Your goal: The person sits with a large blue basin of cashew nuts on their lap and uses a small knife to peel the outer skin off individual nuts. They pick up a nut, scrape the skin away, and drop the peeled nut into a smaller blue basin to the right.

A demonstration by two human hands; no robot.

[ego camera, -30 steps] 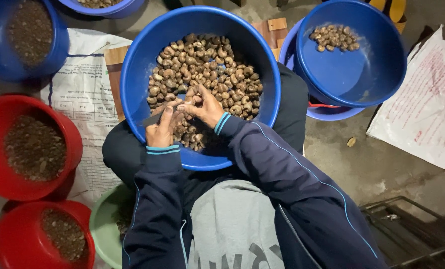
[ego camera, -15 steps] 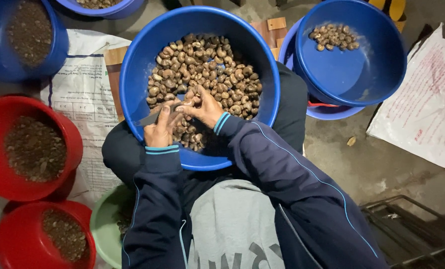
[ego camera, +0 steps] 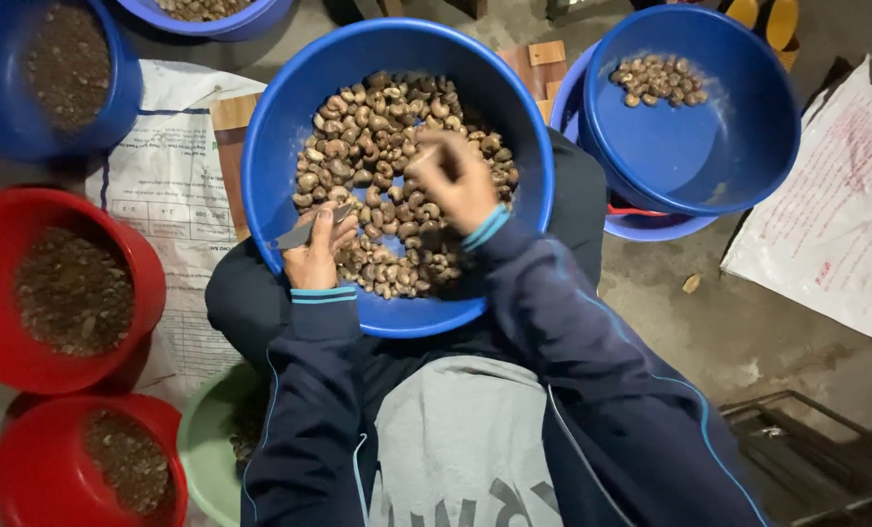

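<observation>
Gripping a small grey blade (ego camera: 304, 232), the left hand (ego camera: 317, 256) rests at the near rim of the big round blue plastic basin (ego camera: 270, 161) of brown nuts (ego camera: 377, 146); the right hand (ego camera: 453, 178), blurred, hovers over its middle, grip unclear.

A bright blue round plastic basin (ego camera: 270, 166) holds brown and tan nuts (ego camera: 377, 146). A second blue plastic basin (ego camera: 739, 146) matches it. Two red plastic bowls (ego camera: 143, 273) carry dark brown bits. The navy jacket sleeves (ego camera: 319, 390) have light blue striped cuffs.
</observation>
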